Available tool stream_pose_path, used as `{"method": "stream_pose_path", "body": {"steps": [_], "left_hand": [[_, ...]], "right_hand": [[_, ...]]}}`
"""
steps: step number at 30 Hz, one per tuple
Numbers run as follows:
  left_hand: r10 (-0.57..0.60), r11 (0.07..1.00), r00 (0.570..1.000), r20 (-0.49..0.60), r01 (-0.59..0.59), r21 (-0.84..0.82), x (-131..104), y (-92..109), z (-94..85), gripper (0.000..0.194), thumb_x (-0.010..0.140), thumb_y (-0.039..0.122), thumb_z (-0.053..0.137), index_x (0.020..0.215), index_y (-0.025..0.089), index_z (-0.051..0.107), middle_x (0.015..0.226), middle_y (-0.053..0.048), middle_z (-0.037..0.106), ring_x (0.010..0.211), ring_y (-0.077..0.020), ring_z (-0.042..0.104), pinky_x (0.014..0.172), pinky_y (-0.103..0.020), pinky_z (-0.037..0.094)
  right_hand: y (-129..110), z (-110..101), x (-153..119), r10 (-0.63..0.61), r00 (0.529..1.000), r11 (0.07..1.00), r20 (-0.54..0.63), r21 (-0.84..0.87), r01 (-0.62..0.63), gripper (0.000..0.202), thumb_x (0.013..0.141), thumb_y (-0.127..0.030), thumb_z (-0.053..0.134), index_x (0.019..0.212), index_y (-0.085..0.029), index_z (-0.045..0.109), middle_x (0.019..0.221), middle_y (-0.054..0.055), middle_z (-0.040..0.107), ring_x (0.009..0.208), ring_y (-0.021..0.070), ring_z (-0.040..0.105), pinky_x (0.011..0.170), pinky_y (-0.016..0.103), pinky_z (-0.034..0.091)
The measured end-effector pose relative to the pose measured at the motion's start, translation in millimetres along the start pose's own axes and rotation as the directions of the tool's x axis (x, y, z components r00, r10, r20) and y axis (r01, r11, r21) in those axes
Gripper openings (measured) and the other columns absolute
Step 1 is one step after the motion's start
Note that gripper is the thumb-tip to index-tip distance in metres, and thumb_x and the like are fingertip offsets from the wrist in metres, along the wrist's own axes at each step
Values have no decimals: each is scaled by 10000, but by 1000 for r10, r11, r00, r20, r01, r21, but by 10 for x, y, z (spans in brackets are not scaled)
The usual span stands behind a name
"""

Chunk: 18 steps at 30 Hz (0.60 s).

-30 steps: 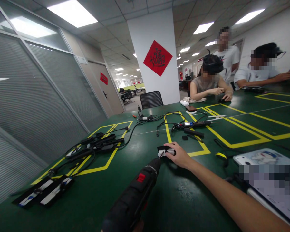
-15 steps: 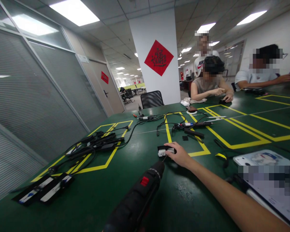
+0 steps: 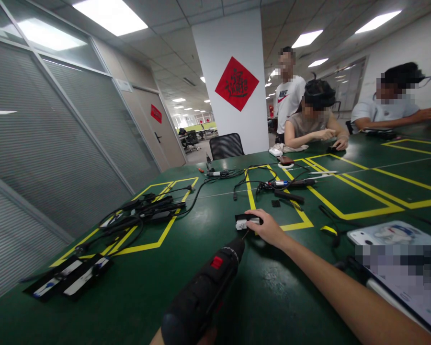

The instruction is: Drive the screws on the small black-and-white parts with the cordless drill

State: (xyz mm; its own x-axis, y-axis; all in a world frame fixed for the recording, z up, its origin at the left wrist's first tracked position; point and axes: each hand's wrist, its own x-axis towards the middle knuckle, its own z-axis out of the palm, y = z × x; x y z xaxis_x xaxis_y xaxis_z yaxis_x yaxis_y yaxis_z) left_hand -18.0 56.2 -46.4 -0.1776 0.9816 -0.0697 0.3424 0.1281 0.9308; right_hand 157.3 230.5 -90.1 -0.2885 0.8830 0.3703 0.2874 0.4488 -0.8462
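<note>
My left hand (image 3: 209,336) shows only in part at the bottom edge, wrapped round a black power drill (image 3: 201,292) with a red switch on top. The drill's thin bit (image 3: 244,235) points away from me and ends at or close to a small black and white block (image 3: 241,223). My right hand (image 3: 269,229) reaches in from the right, fingers and thumb closed on the right side of that block. It lies on the green table (image 3: 129,292). Whether the bit touches a screw is too small to tell.
Tangled black cables and adapters (image 3: 154,208) lie at left, near two black-and-white strips (image 3: 86,277). A tablet-like device (image 3: 409,297) lies at right. Tools and cables (image 3: 287,184) sit beyond my hand. Several people are across the table, one standing (image 3: 289,96).
The drill's rear has come further into view, with a bit of the left hand. My right hand stays on the block. The standing person has moved left.
</note>
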Motion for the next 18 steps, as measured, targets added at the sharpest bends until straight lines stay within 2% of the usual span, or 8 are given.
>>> {"method": "stream_pose_path", "body": {"steps": [3, 6, 9, 11, 14, 18], "left_hand": [[40, 998, 999, 11, -39, -46, 3, -21, -23, 362, 781, 187, 424, 1097, 282, 573, 1213, 35, 539, 1155, -209, 457, 989, -378, 365], [73, 995, 996, 41, -70, -73, -21, -26, -25, 374, 806, 175, 379, 1116, 270, 566, 1195, 29, 552, 1119, -201, 497, 968, -369, 400], [239, 970, 970, 35, -237, -52, -53, 50, -2, 443, 763, 97, 385, 1117, 293, 565, 1239, 83, 503, 1192, -168, 414, 1024, -318, 330], [277, 961, 960, 34, -276, -29, -58, 115, 17, 461, 765, 85, 357, 1117, 300, 564, 1239, 94, 501, 1206, -155, 392, 1016, -304, 340], [144, 990, 989, -22, -144, -3, -25, 128, 23, 404, 764, 113, 376, 1051, 275, 610, 1161, 34, 580, 1133, -196, 481, 977, -353, 388], [59, 997, 993, -101, -53, 54, 62, 6, -10, 370, 647, 95, 503, 947, 255, 648, 1121, 13, 614, 1118, -246, 490, 990, -383, 349]], "right_hand": [[-3, -4, -1, 13, 1000, 1000, 10, -1, -13, 359, 730, -310, 555, 1077, -218, 566, 1033, 40, 539, 941, 166, 527, 859, 290, 387], [2, 1, 7, 17, 1000, 1000, 13, 0, -17, 359, 729, -306, 554, 1075, -213, 568, 1039, 41, 538, 924, 161, 533, 854, 289, 389], [15, 11, 18, 25, 1000, 1000, 8, 0, -25, 359, 727, -303, 553, 1073, -210, 571, 1039, 42, 539, 914, 160, 535, 848, 293, 392], [21, 14, 23, 31, 999, 1000, 9, -1, -31, 359, 724, -306, 555, 1070, -209, 574, 1037, 43, 541, 912, 162, 535, 845, 297, 393], [18, 9, 25, 33, 999, 999, 14, -1, -33, 358, 724, -307, 556, 1069, -211, 576, 1035, 44, 544, 913, 164, 534, 845, 299, 392], [-4, -6, 24, 33, 999, 999, 17, -3, -33, 360, 724, -306, 559, 1069, -206, 578, 1031, 47, 544, 912, 165, 537, 842, 294, 396]]}}
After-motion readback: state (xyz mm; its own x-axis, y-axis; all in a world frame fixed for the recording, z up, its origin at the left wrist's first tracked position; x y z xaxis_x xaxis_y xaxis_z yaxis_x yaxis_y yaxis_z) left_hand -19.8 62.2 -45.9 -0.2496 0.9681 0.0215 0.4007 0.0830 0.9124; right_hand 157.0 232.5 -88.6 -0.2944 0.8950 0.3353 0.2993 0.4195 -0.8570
